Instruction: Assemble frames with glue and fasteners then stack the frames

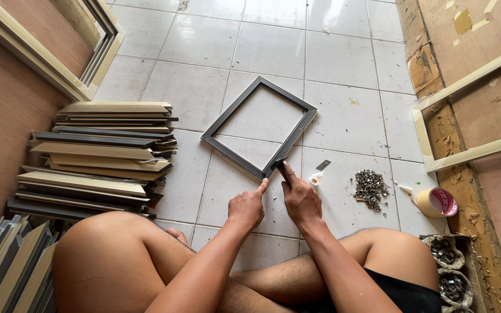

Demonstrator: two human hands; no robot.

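The left hand [247, 207] is curling closed, its thumb touching the near corner of the dark picture frame [260, 128] lying flat on the white tiled floor [343, 58]. The right hand [300, 199] is pinching a small dark tool [280, 164] against that corner. At the right, small sacks [449, 268] are holding metal fasteners; farther off, a loose pile of fasteners [370, 188] and a tape roll [437, 202] are lying.
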